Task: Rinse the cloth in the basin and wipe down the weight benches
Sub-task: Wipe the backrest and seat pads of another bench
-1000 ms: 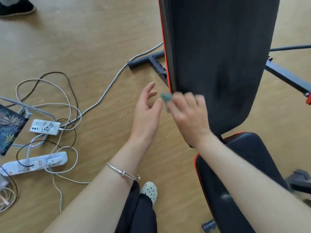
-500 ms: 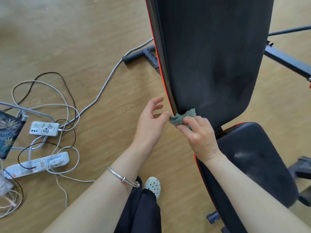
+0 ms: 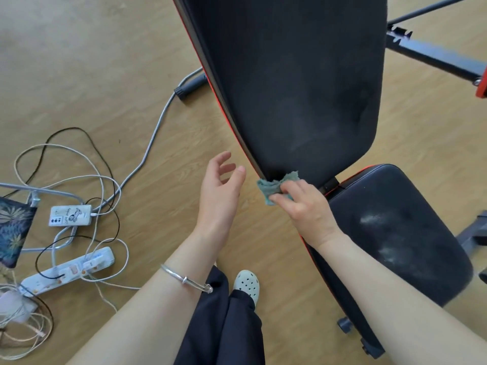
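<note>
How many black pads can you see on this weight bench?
2. The back pad fills top centre, the cloth at its lower corner; the seat pad lies lower right. Other benches may be out of view.

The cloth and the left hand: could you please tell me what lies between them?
Nothing: in the head view only bare wooden floor shows between the left hand and the cloth.

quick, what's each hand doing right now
Left hand: open, fingers relaxed, holding nothing, beside the backrest.
Right hand: pinches the green cloth at the backrest's lower edge.
</note>
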